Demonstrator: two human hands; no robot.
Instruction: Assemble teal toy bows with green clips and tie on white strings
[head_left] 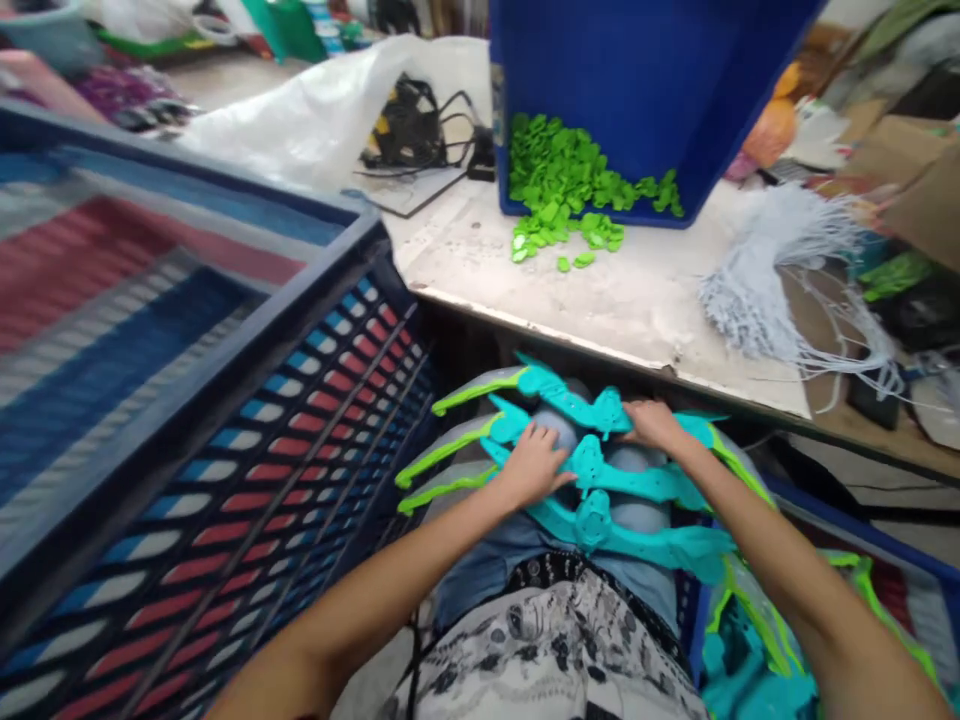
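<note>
Several turquoise plastic bow-shaped toy pieces lie side by side across the lap, with grey ends edged in lime green. My left hand (534,466) is bent over the left arm of the middle bow-shaped piece (634,484), thumb toward me and fingers on the far side. Close to the table edge, my right hand (652,424) has its fingers closed at the far bow-shaped piece (564,396), just right of its round hub; the fingertips are partly hidden. The near bow-shaped piece (652,543) rests on the thighs, touched by neither hand.
A dark blue slatted crate (300,400) stands at my left. On the white table (600,310), a tipped blue bin (637,90) spills small green pieces (559,165). White strings (765,270) lie at right. More turquoise pieces (757,650) fill a blue crate (892,545) low at right.
</note>
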